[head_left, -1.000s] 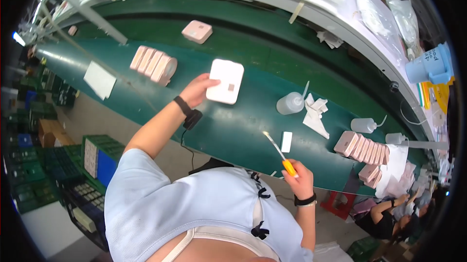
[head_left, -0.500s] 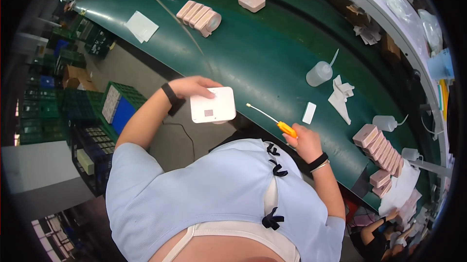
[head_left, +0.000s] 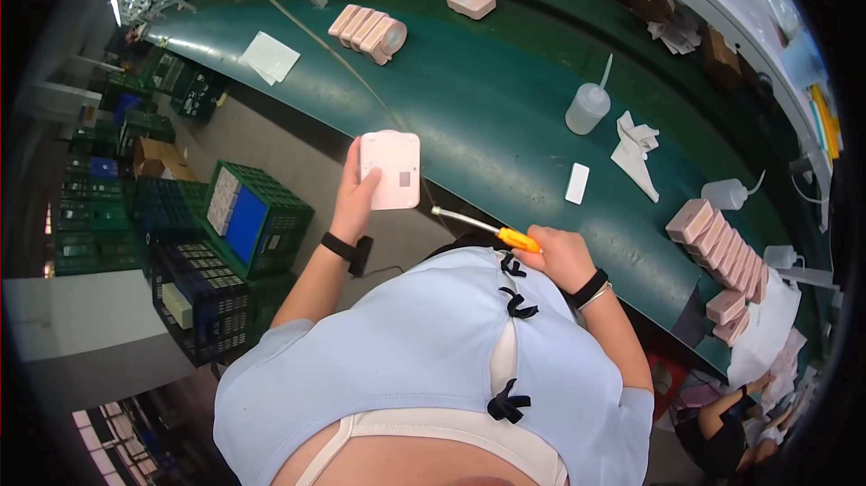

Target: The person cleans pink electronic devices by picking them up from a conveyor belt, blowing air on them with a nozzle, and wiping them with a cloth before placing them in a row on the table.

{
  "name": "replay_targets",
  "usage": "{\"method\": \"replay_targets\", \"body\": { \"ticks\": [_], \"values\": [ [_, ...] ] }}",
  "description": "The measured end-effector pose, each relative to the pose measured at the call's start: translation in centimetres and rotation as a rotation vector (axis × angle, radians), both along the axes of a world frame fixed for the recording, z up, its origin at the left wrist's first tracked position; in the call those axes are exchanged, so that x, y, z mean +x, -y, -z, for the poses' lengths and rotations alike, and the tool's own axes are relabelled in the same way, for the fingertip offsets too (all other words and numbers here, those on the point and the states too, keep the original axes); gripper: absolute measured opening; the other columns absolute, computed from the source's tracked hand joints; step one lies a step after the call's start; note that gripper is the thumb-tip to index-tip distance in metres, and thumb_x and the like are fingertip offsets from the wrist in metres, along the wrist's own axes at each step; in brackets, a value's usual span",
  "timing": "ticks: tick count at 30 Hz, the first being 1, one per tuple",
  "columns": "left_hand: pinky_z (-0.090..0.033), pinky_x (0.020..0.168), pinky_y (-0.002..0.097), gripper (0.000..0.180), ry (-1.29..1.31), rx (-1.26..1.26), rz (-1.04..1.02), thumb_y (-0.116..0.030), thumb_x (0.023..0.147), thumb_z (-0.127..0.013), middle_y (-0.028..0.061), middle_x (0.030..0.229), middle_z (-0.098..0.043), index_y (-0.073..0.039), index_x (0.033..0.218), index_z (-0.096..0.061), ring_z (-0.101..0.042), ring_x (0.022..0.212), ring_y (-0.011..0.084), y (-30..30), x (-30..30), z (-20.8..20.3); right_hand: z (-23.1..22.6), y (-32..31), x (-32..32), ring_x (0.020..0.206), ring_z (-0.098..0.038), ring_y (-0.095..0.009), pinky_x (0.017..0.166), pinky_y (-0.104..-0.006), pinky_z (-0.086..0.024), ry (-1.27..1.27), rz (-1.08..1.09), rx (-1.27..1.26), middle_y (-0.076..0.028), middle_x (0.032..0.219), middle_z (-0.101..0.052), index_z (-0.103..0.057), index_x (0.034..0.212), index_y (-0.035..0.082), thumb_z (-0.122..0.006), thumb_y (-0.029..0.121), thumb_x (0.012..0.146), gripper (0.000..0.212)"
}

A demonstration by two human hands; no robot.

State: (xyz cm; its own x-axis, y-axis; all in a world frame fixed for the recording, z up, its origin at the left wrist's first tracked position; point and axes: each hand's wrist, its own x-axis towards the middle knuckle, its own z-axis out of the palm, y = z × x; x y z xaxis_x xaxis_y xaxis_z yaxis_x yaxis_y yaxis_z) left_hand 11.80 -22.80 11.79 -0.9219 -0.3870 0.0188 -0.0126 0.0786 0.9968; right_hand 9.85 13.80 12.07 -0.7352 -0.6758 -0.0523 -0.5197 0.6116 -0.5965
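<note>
My left hand (head_left: 351, 195) grips a flat, pale pink device casing (head_left: 390, 186) with rounded corners and a small grey square on its face. The thumb lies across that face, and the other fingers are mostly hidden behind it. In my right hand (head_left: 563, 259) is an orange-handled tool (head_left: 516, 239), its thin shaft slightly bent and pointing left. The shaft's small pale tip is just below and right of the casing, apart from it. Closest to my right hand on the green bench (head_left: 505, 120) lies a small white rectangular block (head_left: 576, 184).
Beyond the block are a squeeze bottle (head_left: 588, 109) and a crumpled white cloth (head_left: 637, 157). Pink casings stand in a row (head_left: 369, 33) at the far left and in a stack (head_left: 717, 247) on the right. Crates (head_left: 257, 215) fill the floor left; a co-worker's arm (head_left: 722, 414) shows lower right.
My left hand has turned the casing more upright and shifted it slightly left and up. The tool's tip has swung left and down, closer to the casing.
</note>
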Motion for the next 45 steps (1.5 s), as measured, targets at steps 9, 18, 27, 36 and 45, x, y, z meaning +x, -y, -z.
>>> {"method": "replay_targets", "body": {
  "ticks": [9, 18, 27, 36, 45],
  "values": [
    [-0.037, 0.108, 0.0329, 0.06, 0.249, -0.446, 0.317, -0.009, 0.095, -0.053, 0.0144, 0.144, -0.045, -0.004, 0.152, -0.033, -0.048, 0.128, 0.0238, -1.5, -3.5, -1.1, 0.0, -3.9, 3.0, 0.071, -0.064, -0.034, 0.061, -0.0414, -0.05, 0.085, 0.247, 0.008, -0.014, 0.08, -0.066, -0.063, 0.086, 0.007, -0.071, 0.034, 0.083, 0.029],
    [-0.039, 0.109, 0.0355, 0.062, 0.255, 0.435, 0.6, -0.009, 0.096, -0.055, 0.0123, 0.145, -0.047, -0.004, 0.153, -0.03, -0.051, 0.129, 0.0217, -10.7, -6.5, -2.5, 6.4, -11.0, 12.0, 0.086, -0.067, -0.027, 0.078, -0.0324, -0.051, 0.038, 1.144, -0.424, -0.015, 0.102, -0.066, -0.063, 0.111, 0.001, -0.068, 0.025, 0.092, 0.032],
    [-0.044, 0.107, 0.0395, 0.058, 0.766, 0.802, 0.913, -0.012, 0.093, -0.062, 0.0117, 0.139, -0.053, -0.004, 0.145, -0.037, -0.054, 0.127, 0.025, -19.2, -7.6, -0.3, 23.8, -16.6, 16.9, 0.09, -0.066, -0.019, 0.079, -0.0313, -0.053, -0.047, 1.959, -1.016, -0.009, 0.105, -0.067, -0.059, 0.117, -0.002, -0.064, 0.017, 0.097, 0.029],
    [-0.043, 0.107, 0.0457, 0.06, 0.911, 1.036, 0.952, -0.013, 0.089, -0.068, 0.0119, 0.136, -0.055, -0.005, 0.143, -0.04, -0.055, 0.125, 0.0269, -25.4, -8.0, 2.0, 18.1, -16.4, 15.5, 0.076, -0.062, -0.009, 0.059, -0.0218, -0.045, 1.007, 1.507, -1.052, -0.012, 0.106, -0.07, -0.056, 0.129, 0.001, -0.065, 0.01, 0.092, 0.039],
    [-0.043, 0.107, 0.042, 0.065, 0.677, 0.604, 1.448, -0.013, 0.087, -0.072, 0.0096, 0.133, -0.056, -0.005, 0.143, -0.04, -0.054, 0.125, 0.0243, -34.9, -5.2, -0.9, -1.4, -14.2, 13.2, 0.069, -0.056, -0.007, 0.054, -0.0222, -0.045, 0.399, 1.174, -1.111, -0.01, 0.115, -0.064, -0.046, 0.137, 0.0, -0.067, 0.008, 0.089, 0.053]
  ]
}}
